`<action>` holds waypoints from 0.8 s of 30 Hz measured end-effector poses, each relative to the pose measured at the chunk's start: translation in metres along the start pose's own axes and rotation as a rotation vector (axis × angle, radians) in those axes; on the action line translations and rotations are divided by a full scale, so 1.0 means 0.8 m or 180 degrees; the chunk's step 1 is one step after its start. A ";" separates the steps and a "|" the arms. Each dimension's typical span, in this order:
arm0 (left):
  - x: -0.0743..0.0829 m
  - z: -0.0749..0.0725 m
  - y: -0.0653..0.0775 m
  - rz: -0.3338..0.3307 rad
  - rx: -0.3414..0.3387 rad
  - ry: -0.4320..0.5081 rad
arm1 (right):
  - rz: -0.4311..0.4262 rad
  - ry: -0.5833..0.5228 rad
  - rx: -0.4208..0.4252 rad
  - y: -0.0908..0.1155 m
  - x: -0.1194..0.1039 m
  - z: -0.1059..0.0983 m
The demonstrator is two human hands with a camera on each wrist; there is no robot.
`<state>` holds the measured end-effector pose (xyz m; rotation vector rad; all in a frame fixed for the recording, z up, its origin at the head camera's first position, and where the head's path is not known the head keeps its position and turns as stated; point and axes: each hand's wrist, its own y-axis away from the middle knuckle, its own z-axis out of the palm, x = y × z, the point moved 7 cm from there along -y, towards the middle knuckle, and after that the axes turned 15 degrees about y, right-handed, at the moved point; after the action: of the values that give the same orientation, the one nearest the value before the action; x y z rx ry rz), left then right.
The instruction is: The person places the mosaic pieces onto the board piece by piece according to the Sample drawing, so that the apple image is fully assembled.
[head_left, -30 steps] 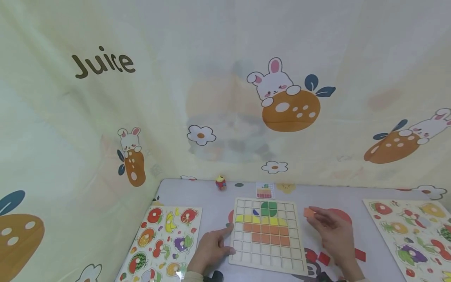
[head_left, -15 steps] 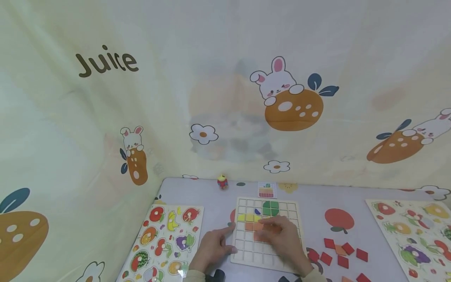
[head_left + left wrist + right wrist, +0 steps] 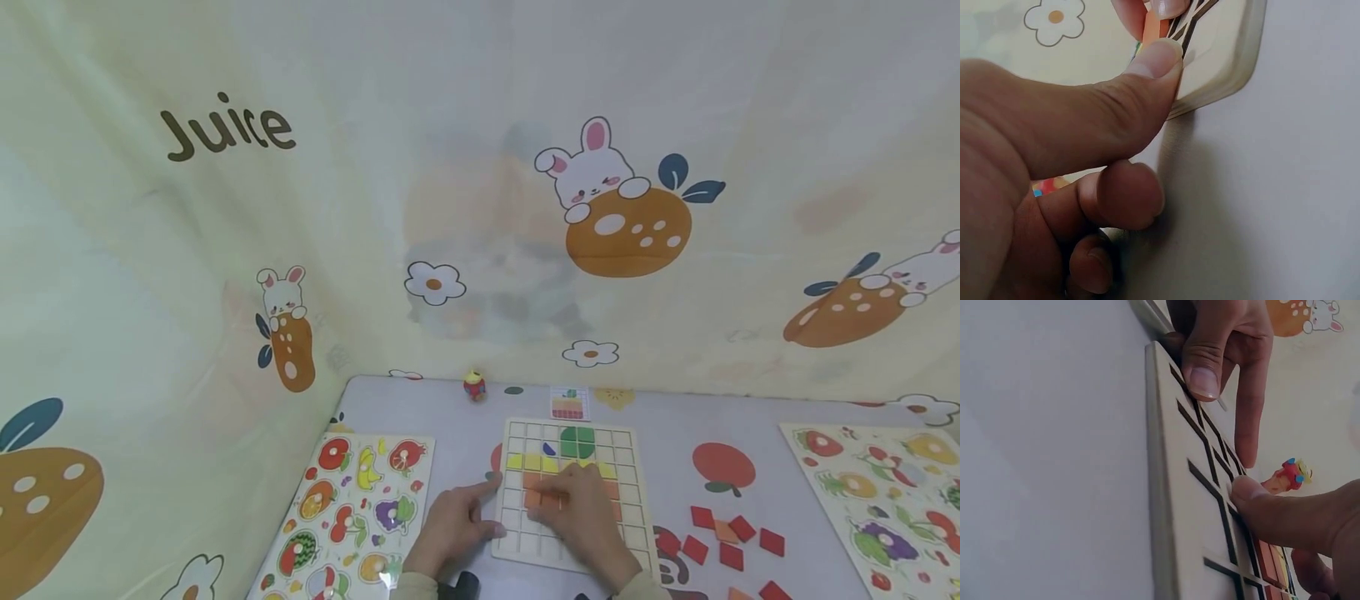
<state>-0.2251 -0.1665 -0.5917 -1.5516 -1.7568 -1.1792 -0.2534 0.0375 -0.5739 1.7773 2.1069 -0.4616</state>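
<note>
A pale wooden grid board [image 3: 517, 533] lies in the head view, with green tiles [image 3: 577, 442], yellow tiles [image 3: 513, 461], a blue piece [image 3: 549, 449] and orange tiles in its cells. My right hand [image 3: 585, 512] is over its middle and pinches an orange tile [image 3: 1152, 28], which shows between fingertips in the left wrist view. The hand covers part of the orange rows. At the board's left edge, my left hand [image 3: 453, 525] touches the rim with its extended index finger and its thumb; its other fingers are bent.
Loose red tiles [image 3: 695, 549] and a few orange ones lie to the right. Fruit puzzle boards flank the grid, one at left [image 3: 352, 500] and one at right [image 3: 862, 492]. Behind it are a picture card [image 3: 568, 403] and a small toy figure [image 3: 474, 385].
My right hand has come from the right of the board, carrying the orange tile, to the middle and then slightly further left. The left hand has stayed at the edge.
</note>
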 end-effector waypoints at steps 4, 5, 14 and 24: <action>0.000 0.000 0.000 0.0017 0.0009 0.0000 | -0.0008 -0.0031 -0.0065 -0.001 0.001 0.000; 0.000 0.000 0.000 0.0016 0.0007 0.0015 | -0.0004 -0.0037 -0.0066 -0.001 0.002 0.000; 0.001 -0.002 0.001 0.0059 0.0002 0.0024 | -0.0009 -0.0053 0.0008 -0.001 0.001 -0.001; 0.001 -0.002 0.001 0.0076 -0.0025 0.0070 | -0.0026 -0.0063 0.0034 -0.001 0.006 -0.001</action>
<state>-0.2245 -0.1675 -0.5900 -1.5540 -1.7169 -1.1886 -0.2552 0.0420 -0.5756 1.7634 2.1031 -0.4915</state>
